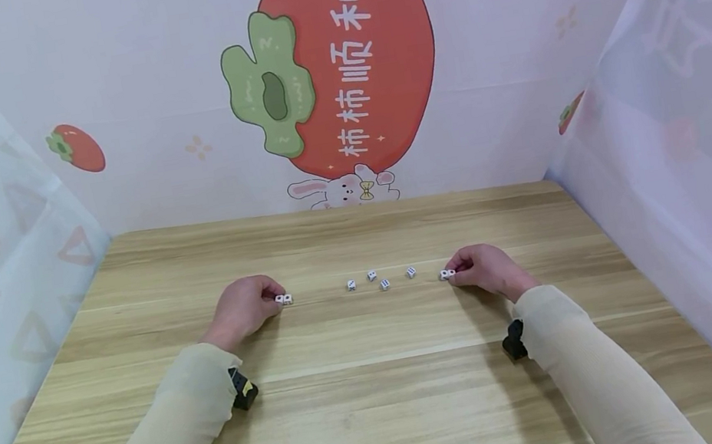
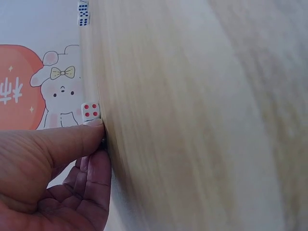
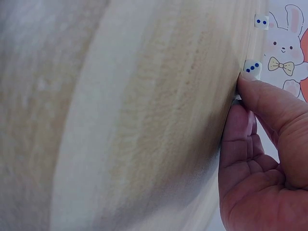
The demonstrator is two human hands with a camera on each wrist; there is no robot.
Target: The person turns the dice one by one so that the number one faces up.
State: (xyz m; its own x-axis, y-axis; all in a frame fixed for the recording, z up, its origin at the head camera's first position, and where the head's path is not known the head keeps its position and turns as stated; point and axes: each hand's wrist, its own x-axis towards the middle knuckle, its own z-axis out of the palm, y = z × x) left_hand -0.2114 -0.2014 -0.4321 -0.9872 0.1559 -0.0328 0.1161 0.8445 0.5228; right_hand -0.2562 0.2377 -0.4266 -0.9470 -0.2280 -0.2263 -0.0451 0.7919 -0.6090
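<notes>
On the left of the wooden table, my left hand (image 1: 245,309) pinches a white die (image 1: 280,299) between thumb and fingers. A second die (image 1: 288,299) sits right beside it, on the inner side. The left wrist view shows a die face with four red pips (image 2: 90,111) at the thumb tip; the fingers hide the rest. Over on the right, my right hand (image 1: 488,269) pinches another die (image 1: 451,273), with one more die (image 1: 444,275) against its inner side. In the right wrist view a die with blue pips (image 3: 252,69) shows just past the thumb tip.
Between the hands, several loose white dice (image 1: 385,285) lie scattered on the wooden table (image 1: 364,407). A printed cloth backdrop (image 1: 168,182) rises behind the table's far edge, with cloth sides to the left and right. Black wrist devices (image 1: 243,389) hang below both cuffs.
</notes>
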